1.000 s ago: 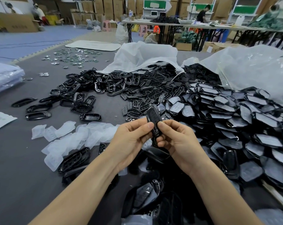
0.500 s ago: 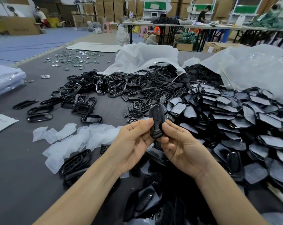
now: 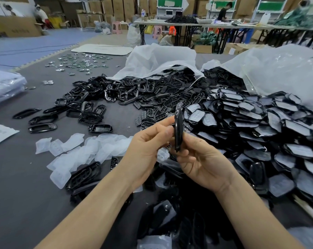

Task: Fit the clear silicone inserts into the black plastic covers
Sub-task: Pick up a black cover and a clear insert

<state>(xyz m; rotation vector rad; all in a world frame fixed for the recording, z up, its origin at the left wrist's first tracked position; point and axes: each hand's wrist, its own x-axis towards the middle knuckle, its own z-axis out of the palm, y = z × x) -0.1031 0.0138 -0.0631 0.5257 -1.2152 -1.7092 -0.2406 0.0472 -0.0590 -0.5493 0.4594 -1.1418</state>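
Both hands are lifted over the grey table [image 3: 17, 186] and they hold one black cover [image 3: 178, 130] between them, a little in front of the person's body. The cover stands almost upright and turns its thin edge to the camera, so I cannot tell if an insert is already inside it. The left hand [image 3: 148, 148] has its fingers bent, and the thumb with the fingertips pinches the left side of the cover near its middle. The right hand [image 3: 204, 166] lies with the palm up, its fingers are curled, and they grip the lower end of the cover from the right side. Under and to the left of the left hand, a loose pile of clear silicone inserts [image 3: 91, 148] lies on the table, and some of them overlap each other. To the right of the hands there is a big heap of black covers [image 3: 256, 126], and many of them show a pale, cloudy face. Farther back, in the middle of the table, lies a second heap of black frames [image 3: 101, 97] with open holes. Behind the two heaps there are two white plastic bags [image 3: 161, 58], open toward the person, and black parts come out from them. Small metal discs [image 3: 80, 62] are scattered at the far left part of the table, well apart from the hands
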